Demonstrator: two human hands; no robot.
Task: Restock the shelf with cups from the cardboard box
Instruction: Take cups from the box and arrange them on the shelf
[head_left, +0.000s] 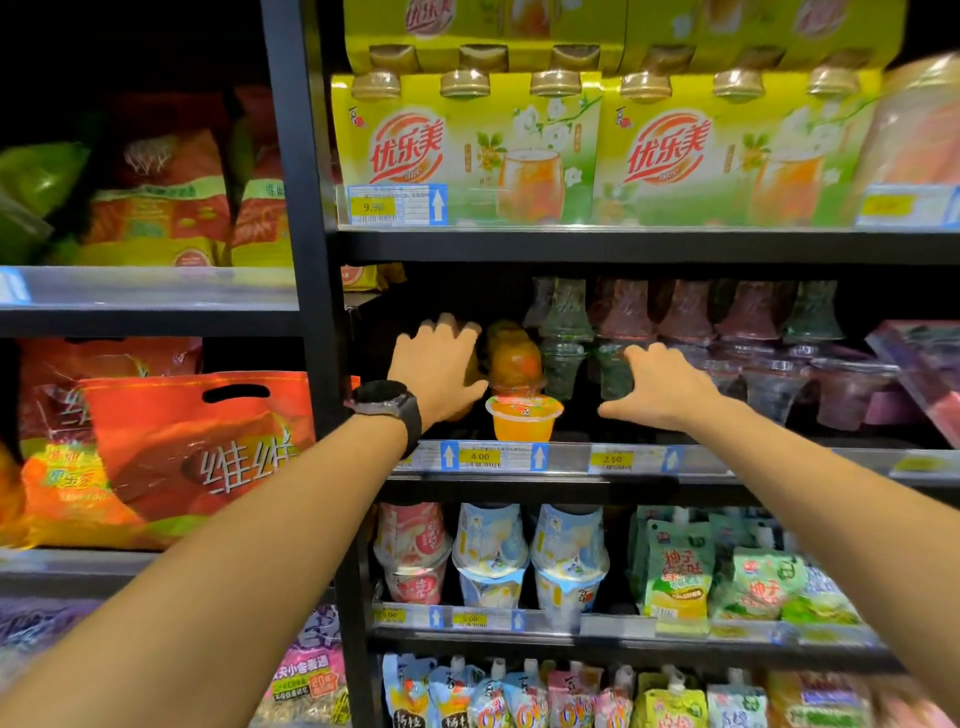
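Note:
On the middle shelf (519, 480) stands an upright orange jelly cup (523, 421), with more orange cups (514, 361) stacked upside down behind it. My left hand (436, 369), wearing a black watch, reaches in just left of that stack. Its spread fingers curve over another orange cup (464, 411), which the palm mostly hides. To the right of the orange stack, my right hand (662, 387) is curved like a C, its fingertips at a dark green cup (613, 371) and its thumb stretched out low to the left. The cardboard box is not in view.
Rows of dark green and purple cups (748, 338) fill the middle shelf to the right. Yellow-green drink packs (467, 150) sit on the shelf above. Pale cups (491, 556) and pouches are below. Red snack bags (197, 447) hang left of the black upright (306, 208).

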